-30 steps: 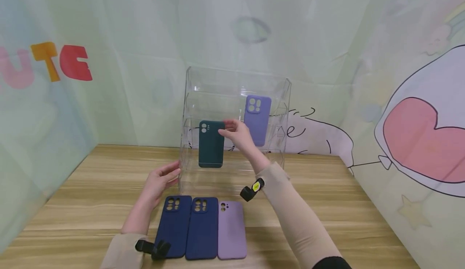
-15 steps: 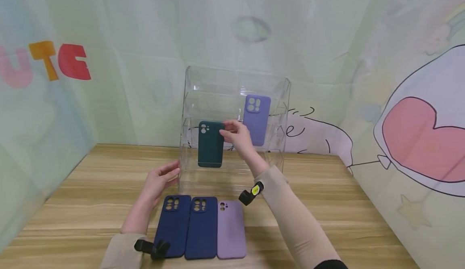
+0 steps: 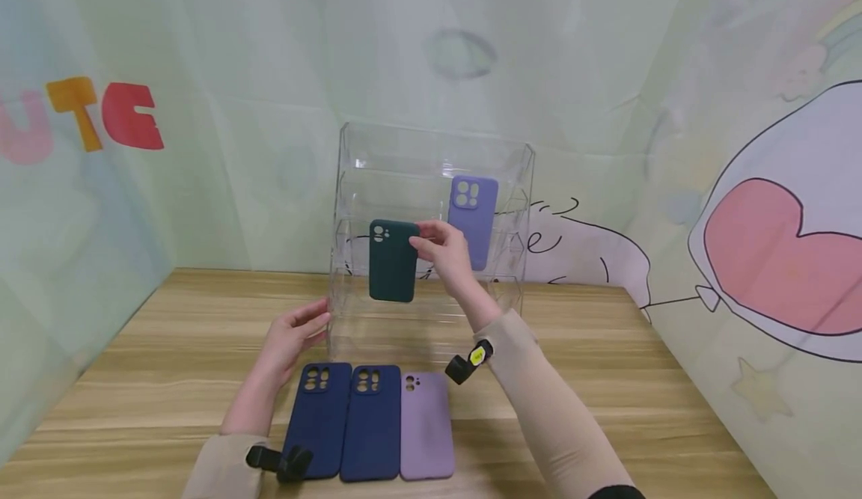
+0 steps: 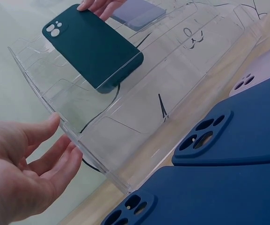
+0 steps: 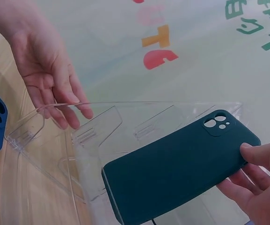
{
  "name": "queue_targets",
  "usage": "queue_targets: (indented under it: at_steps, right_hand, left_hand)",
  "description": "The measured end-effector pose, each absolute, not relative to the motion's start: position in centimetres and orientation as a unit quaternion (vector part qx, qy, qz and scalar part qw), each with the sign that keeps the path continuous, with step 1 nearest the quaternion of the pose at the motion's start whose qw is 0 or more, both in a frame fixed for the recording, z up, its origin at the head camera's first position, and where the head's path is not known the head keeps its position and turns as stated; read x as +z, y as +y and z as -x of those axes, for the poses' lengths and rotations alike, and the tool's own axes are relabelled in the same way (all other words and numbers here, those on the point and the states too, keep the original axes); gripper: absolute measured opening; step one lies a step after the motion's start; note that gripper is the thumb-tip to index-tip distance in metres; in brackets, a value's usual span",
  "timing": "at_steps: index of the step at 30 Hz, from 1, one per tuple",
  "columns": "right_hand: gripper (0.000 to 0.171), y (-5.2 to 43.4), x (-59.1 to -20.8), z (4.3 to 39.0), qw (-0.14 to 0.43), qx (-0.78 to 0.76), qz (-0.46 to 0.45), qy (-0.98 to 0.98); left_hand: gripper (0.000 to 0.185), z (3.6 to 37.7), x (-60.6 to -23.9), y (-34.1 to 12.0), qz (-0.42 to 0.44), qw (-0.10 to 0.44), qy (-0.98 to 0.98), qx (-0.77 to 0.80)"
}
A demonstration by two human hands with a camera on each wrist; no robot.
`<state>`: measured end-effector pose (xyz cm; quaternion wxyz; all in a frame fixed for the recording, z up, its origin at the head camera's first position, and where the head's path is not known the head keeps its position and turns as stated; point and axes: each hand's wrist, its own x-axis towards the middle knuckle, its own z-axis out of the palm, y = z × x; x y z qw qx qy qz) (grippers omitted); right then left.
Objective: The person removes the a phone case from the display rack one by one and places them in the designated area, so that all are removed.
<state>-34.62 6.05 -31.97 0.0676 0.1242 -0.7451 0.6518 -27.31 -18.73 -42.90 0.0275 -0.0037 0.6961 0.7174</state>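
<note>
My right hand (image 3: pixel 441 248) pinches the top right edge of a dark green phone case (image 3: pixel 393 260), holding it upright in front of a clear acrylic tiered stand (image 3: pixel 431 155). The same dark green case (image 5: pixel 181 166) shows in the right wrist view with my fingers (image 5: pixel 249 178) on its camera end, and the green case (image 4: pixel 92 44) also appears in the left wrist view. A lavender-blue case (image 3: pixel 474 218) stands on an upper tier at the right. My left hand (image 3: pixel 294 334) is open, its fingers (image 4: pixel 41 159) at the stand's lower left corner (image 4: pixel 78 140).
Three cases lie flat in a row on the wooden table (image 3: pixel 606 379) before the stand: two navy ones (image 3: pixel 316 417) (image 3: pixel 372 420) and a light purple one (image 3: pixel 426 424). Patterned backdrop walls close in on the left, back and right.
My right hand has lifted the green case slightly, so its lower edge sits higher against the stand. The left hand has stayed by the stand's corner.
</note>
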Motion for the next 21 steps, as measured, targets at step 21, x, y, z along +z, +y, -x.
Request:
queue_targets:
  at_steps: [21]
  right_hand:
    - [0.030,8.8,-30.6,32.6,0.074,0.650,-0.135,-0.744]
  left_hand:
    - [0.056,27.3,-42.9,-18.7,0.005,0.030,0.699,0.714]
